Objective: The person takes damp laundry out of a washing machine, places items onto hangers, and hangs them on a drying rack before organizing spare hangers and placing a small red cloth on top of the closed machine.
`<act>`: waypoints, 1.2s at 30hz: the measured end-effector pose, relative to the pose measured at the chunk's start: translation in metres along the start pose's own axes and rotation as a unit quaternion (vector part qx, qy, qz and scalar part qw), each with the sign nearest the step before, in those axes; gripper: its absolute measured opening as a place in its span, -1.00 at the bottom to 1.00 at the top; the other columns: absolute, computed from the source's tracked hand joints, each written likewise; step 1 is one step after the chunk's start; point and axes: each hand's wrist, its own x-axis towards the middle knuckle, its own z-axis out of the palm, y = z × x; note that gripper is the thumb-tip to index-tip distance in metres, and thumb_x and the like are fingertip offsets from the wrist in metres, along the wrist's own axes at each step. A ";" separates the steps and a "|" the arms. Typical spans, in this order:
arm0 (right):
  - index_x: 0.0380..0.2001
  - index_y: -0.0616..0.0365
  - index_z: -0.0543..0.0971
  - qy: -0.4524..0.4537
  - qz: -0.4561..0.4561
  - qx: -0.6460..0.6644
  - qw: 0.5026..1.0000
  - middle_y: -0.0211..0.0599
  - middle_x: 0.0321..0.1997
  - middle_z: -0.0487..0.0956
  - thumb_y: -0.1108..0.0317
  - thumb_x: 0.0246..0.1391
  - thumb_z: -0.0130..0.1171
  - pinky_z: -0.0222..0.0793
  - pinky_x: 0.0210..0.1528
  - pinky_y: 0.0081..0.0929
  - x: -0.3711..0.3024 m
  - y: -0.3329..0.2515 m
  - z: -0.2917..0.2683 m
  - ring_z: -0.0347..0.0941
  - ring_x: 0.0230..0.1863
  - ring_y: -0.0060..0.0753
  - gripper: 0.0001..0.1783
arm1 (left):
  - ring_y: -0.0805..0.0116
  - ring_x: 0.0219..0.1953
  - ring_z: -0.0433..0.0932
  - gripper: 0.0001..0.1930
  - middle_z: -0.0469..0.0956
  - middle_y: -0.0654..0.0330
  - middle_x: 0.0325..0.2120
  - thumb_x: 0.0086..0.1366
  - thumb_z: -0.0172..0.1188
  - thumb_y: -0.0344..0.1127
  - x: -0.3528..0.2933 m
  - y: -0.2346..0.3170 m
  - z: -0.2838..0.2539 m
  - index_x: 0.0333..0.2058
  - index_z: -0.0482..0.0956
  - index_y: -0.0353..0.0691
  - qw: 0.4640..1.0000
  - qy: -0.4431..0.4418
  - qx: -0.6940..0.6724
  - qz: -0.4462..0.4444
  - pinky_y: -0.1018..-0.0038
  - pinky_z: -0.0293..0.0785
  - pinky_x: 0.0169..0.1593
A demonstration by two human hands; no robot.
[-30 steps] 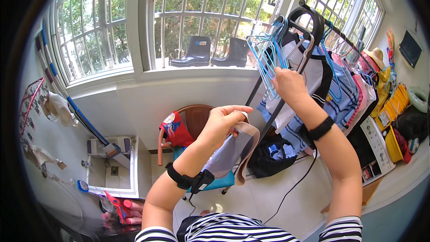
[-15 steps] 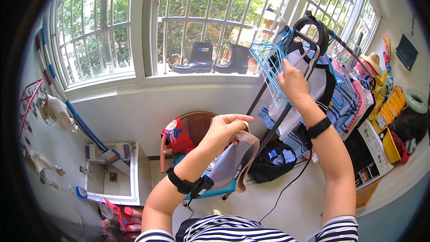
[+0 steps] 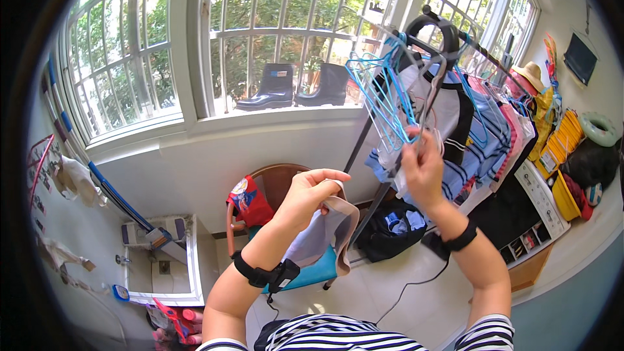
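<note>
The person's left hand [image 3: 312,198] angles up and rightward, index finger extended, pinching a lilac cloth with a beige border [image 3: 314,239] that hangs before the teal chair seat [image 3: 316,277]; the right hand [image 3: 422,168], raised higher, curls beside blue hangers [image 3: 385,101], its grip on any unclear

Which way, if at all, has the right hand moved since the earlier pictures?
Yes: the right hand has moved down, judged against the boots.
</note>
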 end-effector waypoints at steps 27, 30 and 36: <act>-0.09 0.19 0.40 0.257 0.174 0.434 0.846 -0.62 -0.68 0.03 0.11 0.22 -0.15 -0.26 -0.65 -0.71 -0.175 -0.063 -0.207 -0.18 -0.70 -0.76 -0.62 | 0.56 -0.40 0.45 -0.79 0.48 0.26 -0.42 0.28 0.00 -0.30 0.005 -0.146 0.180 -0.22 0.43 -0.33 0.975 -0.080 0.160 -0.132 0.63 0.41 -0.32; -0.13 0.27 0.41 0.288 0.158 0.434 0.839 -0.61 -0.68 0.08 0.17 0.23 -0.13 -0.22 -0.66 -0.73 -0.189 -0.062 -0.219 -0.14 -0.69 -0.75 -0.64 | 0.55 -0.39 0.46 -0.79 0.48 0.25 -0.42 0.28 0.01 -0.30 0.006 -0.162 0.199 -0.22 0.42 -0.33 0.976 -0.052 0.169 -0.131 0.63 0.41 -0.32; -0.12 0.29 0.42 0.333 0.116 0.347 0.869 -0.59 -0.68 0.12 0.17 0.23 -0.13 -0.19 -0.64 -0.73 -0.214 -0.050 -0.223 -0.10 -0.68 -0.75 -0.62 | 0.53 -0.39 0.49 -0.76 0.51 0.23 -0.38 0.19 0.13 -0.43 0.001 -0.177 0.238 -0.18 0.36 -0.33 0.990 -0.016 0.089 -0.104 0.64 0.43 -0.34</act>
